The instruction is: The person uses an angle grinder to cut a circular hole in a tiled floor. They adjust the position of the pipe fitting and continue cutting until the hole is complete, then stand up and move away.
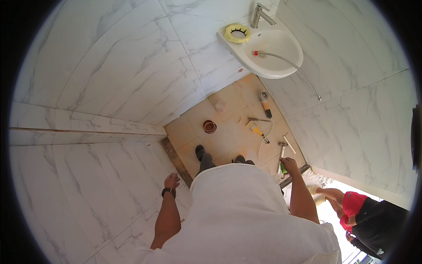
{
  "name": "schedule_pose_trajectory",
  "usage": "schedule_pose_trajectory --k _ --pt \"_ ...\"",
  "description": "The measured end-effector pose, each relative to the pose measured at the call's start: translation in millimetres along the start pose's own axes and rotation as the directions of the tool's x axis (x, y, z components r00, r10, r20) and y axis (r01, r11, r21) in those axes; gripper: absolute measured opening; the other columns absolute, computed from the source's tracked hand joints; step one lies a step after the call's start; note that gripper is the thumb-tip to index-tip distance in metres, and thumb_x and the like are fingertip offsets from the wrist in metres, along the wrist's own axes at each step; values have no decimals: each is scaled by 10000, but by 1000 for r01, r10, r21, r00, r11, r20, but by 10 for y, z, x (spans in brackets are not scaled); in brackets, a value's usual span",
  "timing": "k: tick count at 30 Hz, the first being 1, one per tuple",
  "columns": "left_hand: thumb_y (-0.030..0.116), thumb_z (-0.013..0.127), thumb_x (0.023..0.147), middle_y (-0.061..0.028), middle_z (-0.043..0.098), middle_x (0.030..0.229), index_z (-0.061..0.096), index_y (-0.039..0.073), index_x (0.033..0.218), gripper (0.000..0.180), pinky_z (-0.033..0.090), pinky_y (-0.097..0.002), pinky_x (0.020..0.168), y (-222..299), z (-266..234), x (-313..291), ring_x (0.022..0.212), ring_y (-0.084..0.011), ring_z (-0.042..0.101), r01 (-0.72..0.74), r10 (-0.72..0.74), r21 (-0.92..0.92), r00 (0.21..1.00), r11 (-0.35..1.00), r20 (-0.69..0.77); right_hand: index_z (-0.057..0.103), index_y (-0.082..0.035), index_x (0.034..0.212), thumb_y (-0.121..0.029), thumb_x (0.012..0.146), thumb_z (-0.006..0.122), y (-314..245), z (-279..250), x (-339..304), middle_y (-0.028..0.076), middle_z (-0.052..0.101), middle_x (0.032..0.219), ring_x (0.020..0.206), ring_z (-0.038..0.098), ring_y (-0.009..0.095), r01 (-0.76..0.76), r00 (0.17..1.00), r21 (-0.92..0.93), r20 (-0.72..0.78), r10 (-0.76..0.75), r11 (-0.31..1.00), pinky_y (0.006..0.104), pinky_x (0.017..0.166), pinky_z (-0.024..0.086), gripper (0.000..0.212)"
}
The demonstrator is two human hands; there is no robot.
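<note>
My right hand [289,165] is closed around the lower handle of a hammer [281,152], held over the tiled floor at the right with its head pointing away from me. Something green shows just under my fingers. At the left hangs my left hand [172,180], empty, its fingers loosely bent, with a dark watch [169,191] on the wrist. Near the hammer lie a thin pale stick [289,144], a yellow-handled brush [255,129] and a slim metal tool [258,119]. An orange and grey power tool [265,105] with a pale cord rests farther off.
A reddish-brown pipe opening [209,126] sits in the floor ahead of my feet. The white washbasin [283,68] holds a flexible hose [288,60] and a yellow ring [238,33], below a metal tap [260,16]. Marble-look walls close in. Another person [356,211] is by the bright doorway, right.
</note>
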State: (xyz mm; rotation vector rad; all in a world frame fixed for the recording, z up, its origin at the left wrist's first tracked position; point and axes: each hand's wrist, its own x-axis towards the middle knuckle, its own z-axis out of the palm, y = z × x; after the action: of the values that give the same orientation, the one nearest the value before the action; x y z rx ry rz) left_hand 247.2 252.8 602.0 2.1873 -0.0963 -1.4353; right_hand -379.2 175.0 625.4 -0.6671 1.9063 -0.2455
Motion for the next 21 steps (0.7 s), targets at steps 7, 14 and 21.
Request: schedule_pose_trajectory --k 7,14,21 --pt "346 691 926 -69 616 1197 555 67 1366 538 492 -437 921 -249 185 -181 1026 -229 623 43 -46 121 999 992 22 723 -14 1014 -435 853 740 422 49 -45 115 683 805 627 673 250 -68 997 26 26 67 997 414 487 583 451" --pt "344 671 936 -121 635 1195 573 98 1275 430 517 -472 885 -954 -7 -332 1092 -298 633 316 -322 271 946 909 -24 706 8 985 -418 873 728 1227 72 -392 149 690 869 707 695 290 -315 944 -38 90 317 949 463 516 602 441" --pt "366 679 930 -98 636 1166 598 102 1248 421 507 -475 881 -997 -62 -111 1064 -275 634 41 -143 461 972 887 188 686 -13 1039 -403 900 691 1350 -103 -504 127 671 828 695 683 282 -394 914 2 106 392 919 478 539 592 414"
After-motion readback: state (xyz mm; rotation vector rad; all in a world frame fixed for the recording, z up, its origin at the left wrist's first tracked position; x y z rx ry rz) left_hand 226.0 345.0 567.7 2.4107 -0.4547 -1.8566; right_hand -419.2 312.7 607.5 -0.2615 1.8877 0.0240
